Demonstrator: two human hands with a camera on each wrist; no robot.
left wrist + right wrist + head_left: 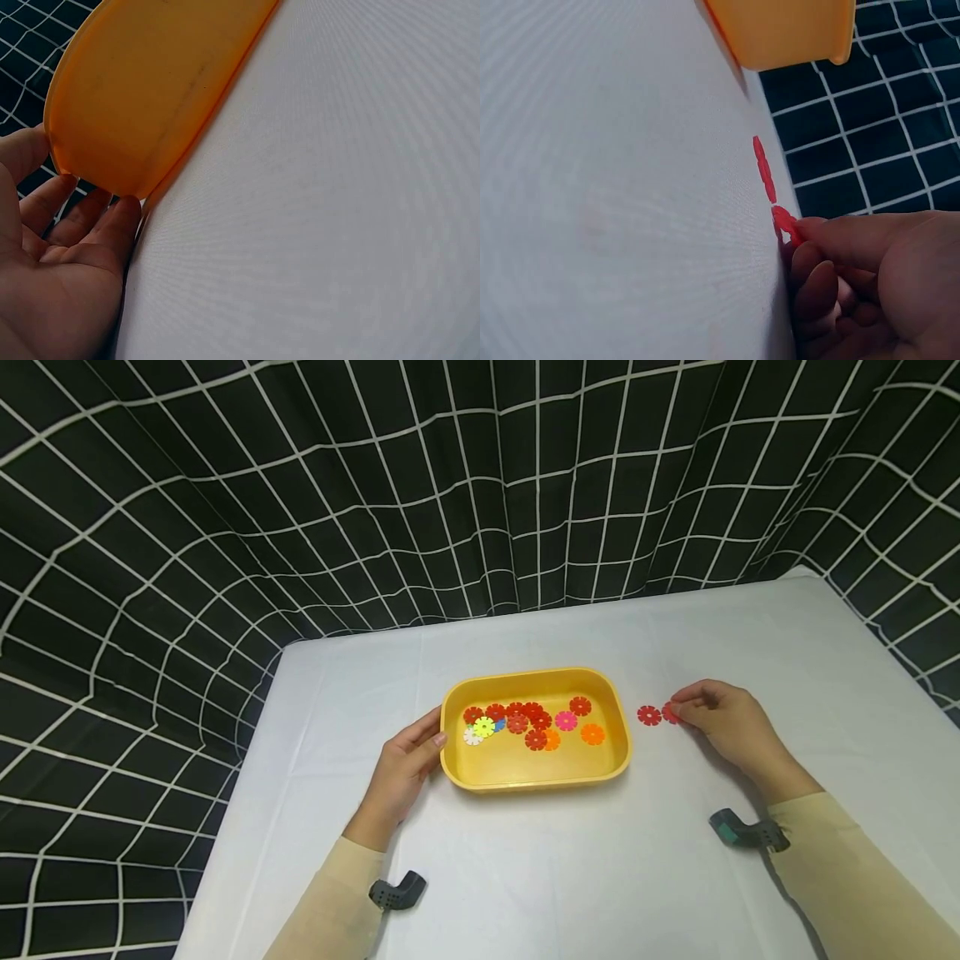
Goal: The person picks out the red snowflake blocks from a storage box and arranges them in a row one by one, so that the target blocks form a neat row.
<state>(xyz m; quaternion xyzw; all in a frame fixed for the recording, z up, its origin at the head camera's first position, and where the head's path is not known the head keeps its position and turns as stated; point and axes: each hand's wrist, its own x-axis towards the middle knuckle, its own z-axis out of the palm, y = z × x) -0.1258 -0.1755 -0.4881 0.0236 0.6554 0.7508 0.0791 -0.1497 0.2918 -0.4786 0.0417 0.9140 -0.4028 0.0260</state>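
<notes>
My left hand (401, 768) holds the left end of a yellow plastic tray (540, 772), thumb at the rim and fingers against the outer wall (127, 161). In the tray lie several notched plastic snowflake discs, mostly red (580, 706), with orange (592, 734), pink (566, 721), yellow (483, 727), white (472, 737) and blue ones. To the right of the tray, my right hand (723, 722) pinches a red snowflake disc (784, 220) between thumb and fingers, slightly tilted at the tabletop. Another red disc (649, 716) lies flat on the table just left of it.
A white cloth covers the table (540, 877). Behind it and along the sides hangs a black curtain (465, 485) with a white grid. Each wrist wears a dark camera mount, one on the left (397, 891) and one on the right (746, 831).
</notes>
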